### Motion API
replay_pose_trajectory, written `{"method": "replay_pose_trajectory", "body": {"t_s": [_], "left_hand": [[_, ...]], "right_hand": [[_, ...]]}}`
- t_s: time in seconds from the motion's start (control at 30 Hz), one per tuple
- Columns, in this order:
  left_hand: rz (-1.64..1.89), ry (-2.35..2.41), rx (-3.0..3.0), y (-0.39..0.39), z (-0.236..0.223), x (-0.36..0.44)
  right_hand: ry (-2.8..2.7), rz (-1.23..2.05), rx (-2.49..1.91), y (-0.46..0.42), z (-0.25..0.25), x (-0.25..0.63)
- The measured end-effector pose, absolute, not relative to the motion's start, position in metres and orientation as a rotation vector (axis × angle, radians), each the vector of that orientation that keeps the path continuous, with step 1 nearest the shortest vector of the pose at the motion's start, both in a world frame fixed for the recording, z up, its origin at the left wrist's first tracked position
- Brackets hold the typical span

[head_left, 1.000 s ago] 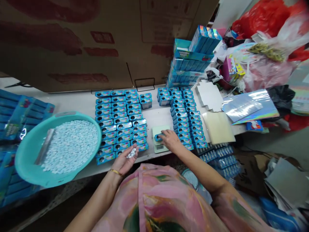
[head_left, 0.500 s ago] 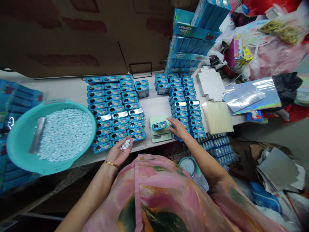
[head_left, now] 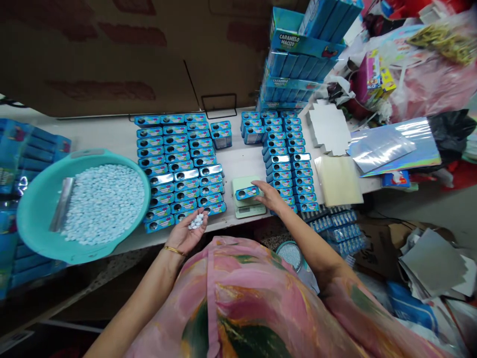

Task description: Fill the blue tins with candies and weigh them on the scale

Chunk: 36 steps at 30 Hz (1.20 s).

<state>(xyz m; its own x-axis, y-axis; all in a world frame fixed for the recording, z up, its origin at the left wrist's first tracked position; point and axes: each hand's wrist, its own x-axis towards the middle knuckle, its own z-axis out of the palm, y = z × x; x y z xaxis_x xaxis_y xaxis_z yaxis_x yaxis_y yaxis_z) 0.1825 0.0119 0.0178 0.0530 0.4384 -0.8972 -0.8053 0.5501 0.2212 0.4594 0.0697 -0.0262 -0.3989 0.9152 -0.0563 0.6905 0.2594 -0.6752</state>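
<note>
My left hand (head_left: 188, 231) is cupped palm up at the table's front edge, holding a small heap of white candies (head_left: 196, 221). A blue candy tin (head_left: 246, 193) with a dark round mark at its left end stands on a pale green kitchen scale (head_left: 242, 183). My right hand (head_left: 270, 195) reaches in from the right, its fingers curled around the tin's right end. A small white spot, perhaps a candy, shows there. Rows of similar blue tins (head_left: 186, 183) stand left of the scale, and more tins (head_left: 279, 168) stand on its right.
A turquoise basin (head_left: 35, 199) of pale candies, with a metal scoop (head_left: 61, 204) inside, sits on the left. Stacked display boxes (head_left: 285, 82) rise at the back. White card cut-outs (head_left: 330, 128), yellowish sheets (head_left: 339, 181) and shiny foil sheets (head_left: 395, 141) lie on the right.
My right hand has moved slightly left, closing in around the tin's right end on the scale. My left hand stays nearly in place with the candies. The view has shifted slightly.
</note>
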Motion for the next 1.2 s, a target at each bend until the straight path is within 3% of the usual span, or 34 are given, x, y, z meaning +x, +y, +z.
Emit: {"method": "replay_pose_trajectory", "body": {"t_s": [0.43,0.7,0.87,1.2], "left_hand": [[0.934,1.192,-0.384,0.013,0.021,0.194],[0.790,1.037,-0.295,0.029,0.018,0.228],[0.814,1.039,-0.268,0.031,0.017,0.221],[0.833,1.092,-0.275,0.020,0.019,0.205]], "right_hand": [[-2.228,0.661,-1.498,0.071,-0.006,0.449],[-2.138,0.739,-1.257,0.068,0.039,0.418],[-2.023,0.681,-1.502,0.071,0.018,0.449],[-2.073,0.845,-1.512,0.068,-0.014,0.462]]}}
